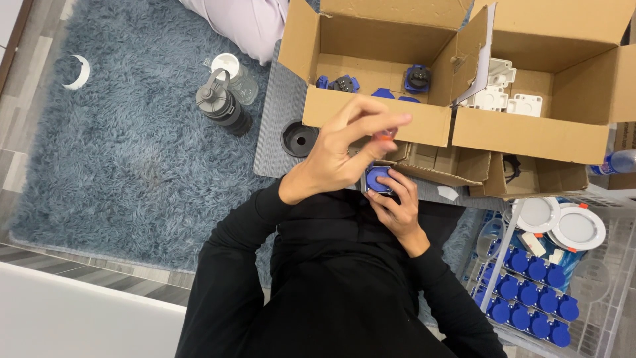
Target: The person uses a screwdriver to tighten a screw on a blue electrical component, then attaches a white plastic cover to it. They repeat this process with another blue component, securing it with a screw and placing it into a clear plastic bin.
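My left hand [341, 149] is raised over the table's near edge, its fingertips pinched on a small orange-red piece [385, 134]. Just below it, my right hand [396, 207] cups a blue round part with a grey frame [377, 179]. Both black sleeves run down to my body at the bottom of the view. The two hands sit in front of an open cardboard box [371, 116] that holds several blue and grey parts [344, 83].
A second open box [530, 136] at right holds white plastic parts [503, 93]. A smaller carton [457, 169] lies in front. A wire basket [596, 311] at lower right carries rows of blue caps [530, 292] and white round discs [578, 227]. Two bottles [224, 103] stand on the blue rug [132, 152]. A black round lid [299, 138] sits on the grey table.
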